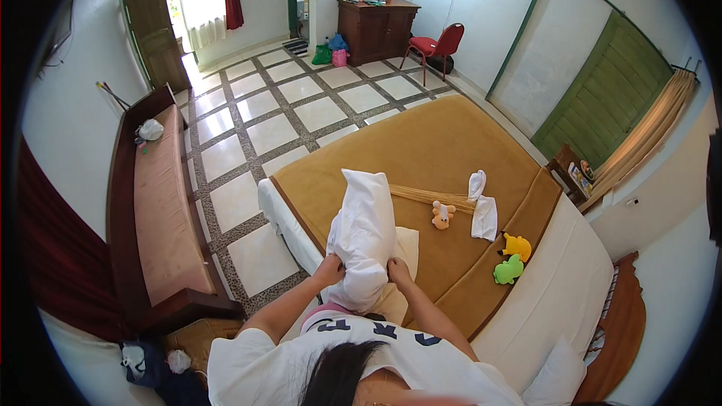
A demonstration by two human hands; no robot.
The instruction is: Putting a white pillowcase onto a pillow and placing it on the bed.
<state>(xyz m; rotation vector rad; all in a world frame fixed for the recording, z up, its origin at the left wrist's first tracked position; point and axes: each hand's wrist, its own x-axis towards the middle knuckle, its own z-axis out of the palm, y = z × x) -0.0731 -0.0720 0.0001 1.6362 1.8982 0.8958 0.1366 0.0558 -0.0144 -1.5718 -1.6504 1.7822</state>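
Both my hands grip a white pillow (366,231) in a loose white case, held upright in front of my body at the bed's near side. My left hand (331,270) is closed on its left edge. On the opposite edge, my right hand (399,272) pinches the fabric. Part of a cream pillow or folded cloth (408,248) shows behind it on the brown blanket (440,146). Farther right lie a stick broom (431,196), an orange plush toy (443,215) and white cloths (484,219). A yellow plush toy (516,246) and a green one (509,269) lie near the blanket's fold.
A white pillow (557,375) rests by the wooden headboard (620,316). Left of the bed, a wooden daybed (166,208) stands along the wall. The tiled floor (271,129) runs toward a wooden cabinet (375,31) and a red chair (443,45).
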